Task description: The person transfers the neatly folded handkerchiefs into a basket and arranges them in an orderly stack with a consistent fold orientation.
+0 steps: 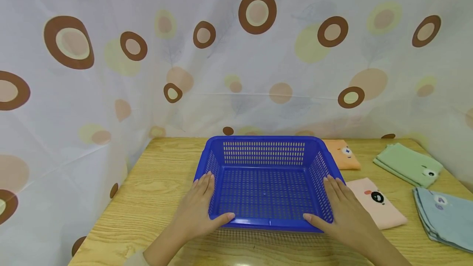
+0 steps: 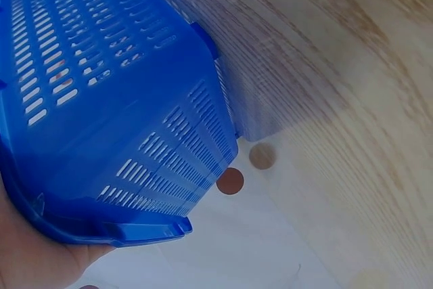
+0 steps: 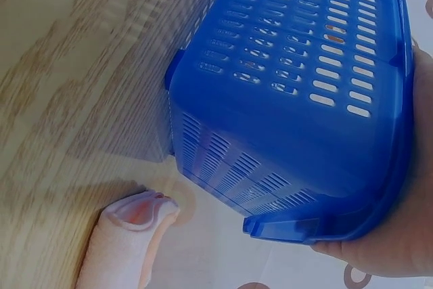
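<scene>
Head view. A slotted blue basket (image 1: 269,222) occupies the middle of the wooden desk (image 1: 155,184), its open top facing upward. Both hands grasp it near its two near corners: the left hand (image 1: 199,208) lays its fingers along the left rim and its thumb over the near rim; the right hand (image 1: 345,212) mirrors this hold on the right. Four folded cloths lie to the right: an orange cloth (image 1: 339,157), partly hidden behind the basket; a pink cloth (image 1: 375,204), just beside the right hand; a green cloth (image 1: 408,165), farther right; and a light blue cloth (image 1: 451,221), nearest on the right. A patterned sheet (image 1: 258,60) hangs along the far side.

Left wrist view. The outer walls of the basket meet at its near left corner; part of the left hand grips the rim, its fingertips hidden.

Right wrist view. The right hand likewise grips the rim at the near right corner. The folded edge of the pink cloth shows on the desk, apart from the basket wall.
</scene>
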`<state>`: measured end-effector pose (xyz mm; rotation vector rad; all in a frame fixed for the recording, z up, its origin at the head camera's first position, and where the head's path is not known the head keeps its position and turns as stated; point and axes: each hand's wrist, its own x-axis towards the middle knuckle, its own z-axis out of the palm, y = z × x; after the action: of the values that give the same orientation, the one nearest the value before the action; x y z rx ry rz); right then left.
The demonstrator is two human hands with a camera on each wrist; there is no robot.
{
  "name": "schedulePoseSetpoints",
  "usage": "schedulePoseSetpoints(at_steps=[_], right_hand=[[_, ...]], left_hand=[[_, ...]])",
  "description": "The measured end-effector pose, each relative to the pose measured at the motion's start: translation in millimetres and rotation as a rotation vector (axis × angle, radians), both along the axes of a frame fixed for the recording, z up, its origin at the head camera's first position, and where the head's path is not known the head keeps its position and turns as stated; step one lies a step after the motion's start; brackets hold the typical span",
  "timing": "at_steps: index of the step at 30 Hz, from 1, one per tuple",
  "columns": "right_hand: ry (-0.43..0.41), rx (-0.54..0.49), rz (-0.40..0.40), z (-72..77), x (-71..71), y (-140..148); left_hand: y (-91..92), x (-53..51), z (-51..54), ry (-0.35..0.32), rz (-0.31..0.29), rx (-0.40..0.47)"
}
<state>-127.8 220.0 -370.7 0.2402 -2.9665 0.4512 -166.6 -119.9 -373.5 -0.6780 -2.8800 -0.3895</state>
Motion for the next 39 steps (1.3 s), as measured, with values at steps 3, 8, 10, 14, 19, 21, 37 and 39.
schedulePoseSetpoints(at_steps=[3,8,10,14,19,21,37,39], right_hand=[[0.0,-0.002,0.0,0.0,0.8,-1.0],[0.006,-0.009,0.003,0.6,2.2,-2.0],[0.005,-0.009,0.004,0.7,2.6,-2.1],[0.003,-0.004,0.002,0.4,3.4,-2.3],[0.007,0.0,0.001,-0.6,4.8,-2.6],[0.007,-0.003,0.002,-1.2,5.6,-3.1],[0.015,-0.026,0.015,-3.0,9.7,-4.7],[0.016,-0.02,0.012,-3.0,9.9,-4.9]], left_hand=[[-0.7,0.5,-0.3,0.001,0.002,0.0],[-1.8,1.1,-1.4,0.008,0.005,-0.012],[-2.1,1.3,-1.8,0.012,0.004,-0.015],[-2.5,2.8,-2.2,0.009,0.006,-0.011],[-3.2,5.1,-1.9,0.013,0.008,-0.012],[-4.2,6.3,-2.0,0.014,0.009,-0.015],[-7.2,10.4,-4.3,0.015,0.01,-0.003],[-7.1,10.5,-4.4,0.018,0.012,-0.005]])
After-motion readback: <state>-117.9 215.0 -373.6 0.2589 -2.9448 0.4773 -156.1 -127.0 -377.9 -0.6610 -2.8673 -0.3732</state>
